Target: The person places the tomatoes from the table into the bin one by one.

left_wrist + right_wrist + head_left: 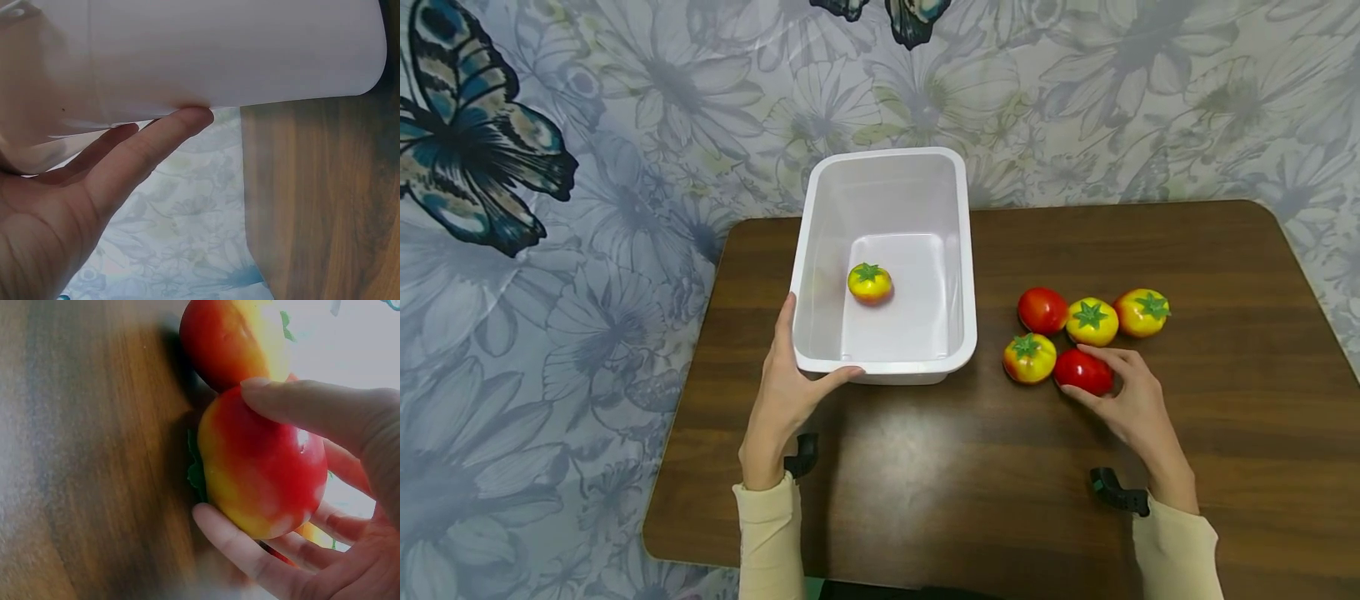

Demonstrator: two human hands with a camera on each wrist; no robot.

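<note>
My left hand (778, 392) holds a white plastic tub (957, 350) by its near left corner, thumb on the front rim and fingers along the outer left side. In the left wrist view, fingertips touch the tub's wall (250, 56). One yellow-red tomato (870, 285) lies inside it. On the right, my right hand (1127, 396) grips a red tomato (1083, 372) between thumb and fingers. That tomato (269, 462) shows a yellow side and a green leaf in the right wrist view. Beside it lie a yellow-red tomato (1029, 358) and several others.
A red tomato (1042, 311), a yellow one (1092, 322) and another yellow-red one (1142, 312) form a row behind the gripped tomato. Everything stands on a brown wooden table (925, 467). Behind it is a flower-patterned wall covering (1075, 108).
</note>
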